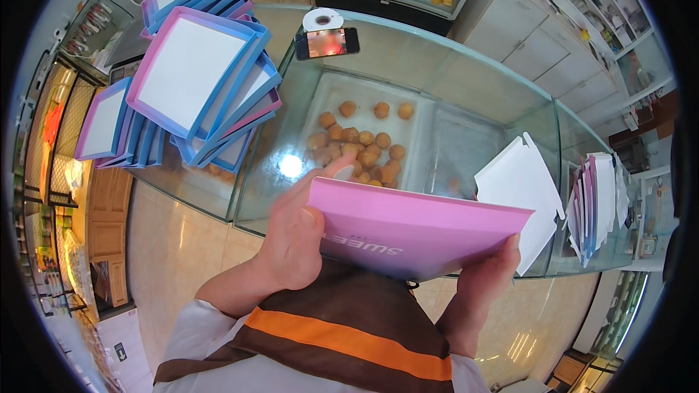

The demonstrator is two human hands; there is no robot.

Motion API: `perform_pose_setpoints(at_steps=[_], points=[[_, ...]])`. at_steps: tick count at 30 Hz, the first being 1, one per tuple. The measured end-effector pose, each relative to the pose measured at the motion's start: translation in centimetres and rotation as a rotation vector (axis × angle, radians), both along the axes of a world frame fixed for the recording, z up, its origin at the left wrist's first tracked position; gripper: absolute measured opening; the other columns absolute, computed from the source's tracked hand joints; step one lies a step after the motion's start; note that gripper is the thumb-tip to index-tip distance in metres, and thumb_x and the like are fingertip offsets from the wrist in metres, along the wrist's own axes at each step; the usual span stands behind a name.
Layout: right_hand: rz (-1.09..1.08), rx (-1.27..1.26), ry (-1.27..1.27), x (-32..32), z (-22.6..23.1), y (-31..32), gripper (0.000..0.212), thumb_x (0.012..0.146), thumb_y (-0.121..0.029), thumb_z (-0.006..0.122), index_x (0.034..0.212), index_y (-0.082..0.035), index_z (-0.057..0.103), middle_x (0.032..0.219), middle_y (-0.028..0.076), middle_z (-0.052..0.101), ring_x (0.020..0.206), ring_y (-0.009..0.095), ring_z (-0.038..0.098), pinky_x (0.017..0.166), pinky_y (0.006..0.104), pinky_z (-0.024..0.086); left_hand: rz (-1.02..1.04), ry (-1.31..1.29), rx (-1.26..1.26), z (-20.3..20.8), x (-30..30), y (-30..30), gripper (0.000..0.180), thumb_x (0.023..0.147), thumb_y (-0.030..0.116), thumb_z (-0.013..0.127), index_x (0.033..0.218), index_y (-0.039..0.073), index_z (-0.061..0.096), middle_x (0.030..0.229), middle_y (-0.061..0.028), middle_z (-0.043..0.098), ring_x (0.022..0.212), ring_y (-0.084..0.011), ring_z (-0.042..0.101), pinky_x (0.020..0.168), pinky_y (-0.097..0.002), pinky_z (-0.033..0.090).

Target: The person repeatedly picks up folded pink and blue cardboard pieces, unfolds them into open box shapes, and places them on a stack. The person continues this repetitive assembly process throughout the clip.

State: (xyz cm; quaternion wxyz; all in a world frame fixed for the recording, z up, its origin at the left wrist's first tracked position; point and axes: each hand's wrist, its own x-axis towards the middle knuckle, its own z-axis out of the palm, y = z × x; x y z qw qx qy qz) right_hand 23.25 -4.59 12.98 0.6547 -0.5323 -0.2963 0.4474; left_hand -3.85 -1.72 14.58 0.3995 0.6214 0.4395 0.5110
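In front of my apron I hold a pink and purple cardboard box piece [422,227] tilted on its side, its printed face toward me. My left hand [295,236] grips its left end, the thumb in front and the fingers reaching behind the top edge. Round the lower right corner my right hand [491,273] is closed, the fingers partly hidden. White die-cut cardboard [520,193] shows behind the right end; I cannot tell whether it joins the piece I hold.
Stacked pink and blue folded box trays [193,73] stand on the left of the glass counter [480,87]. A phone [328,43] leans on a white round holder [322,20]. Round brown pastries [364,142] lie under the glass. Flat cardboard sheets [593,200] sit at the right.
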Motion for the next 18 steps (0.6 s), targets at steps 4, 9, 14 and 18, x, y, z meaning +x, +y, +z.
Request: perform_pose_setpoints(at_steps=[4, 9, 14, 18], points=[[-0.046, 0.043, 0.055, -0.7, 0.9, -0.1, 0.055, 0.108, -0.047, 0.038, 0.133, 0.000, 0.053, 0.124, 0.015, 0.065, 0.115, 0.025, 0.061, 0.102, 0.0403, 0.045, 0.019, -0.176, 0.003, -0.5, 0.9, -0.5, 0.061, 0.109, 0.048, 0.031, 0.139, -0.004, 0.040, 0.115, -0.0172, 0.063, 0.101, -0.0199, 0.060, 0.091, -0.0350, 0.046], [-0.092, 0.081, -0.111, -1.6, 1.4, 0.3, 0.040, 0.109, -0.041, 0.040, 0.115, -0.004, 0.054, 0.110, 0.012, 0.064, 0.105, 0.022, 0.061, 0.098, 0.0373, 0.044, 0.194, -0.276, 0.172, -1.2, 2.4, 0.3, 0.034, 0.109, 0.037, 0.040, 0.119, 0.004, 0.036, 0.110, -0.0163, 0.061, 0.093, -0.0144, 0.056, 0.087, -0.0304, 0.045], [-0.067, 0.096, -0.087, -1.7, 2.0, 0.6, 0.025, 0.105, -0.031, 0.050, 0.097, -0.008, 0.047, 0.085, 0.001, 0.053, 0.077, 0.007, 0.047, 0.069, 0.0223, 0.037, 0.262, -0.147, 0.266, -0.7, 2.4, 0.1, 0.025, 0.109, 0.029, 0.044, 0.114, 0.005, 0.040, 0.096, -0.0063, 0.054, 0.083, -0.0088, 0.046, 0.078, -0.0258, 0.040], [0.013, 0.107, 0.000, -1.0, 2.2, 0.1, 0.021, 0.103, -0.025, 0.053, 0.092, -0.008, 0.045, 0.082, 0.000, 0.053, 0.076, 0.006, 0.046, 0.068, 0.0227, 0.037, 0.234, -0.265, 0.124, -0.3, 2.2, -0.5, 0.016, 0.107, 0.020, 0.044, 0.111, 0.005, 0.044, 0.093, -0.0008, 0.050, 0.082, -0.0059, 0.042, 0.074, -0.0240, 0.037]])
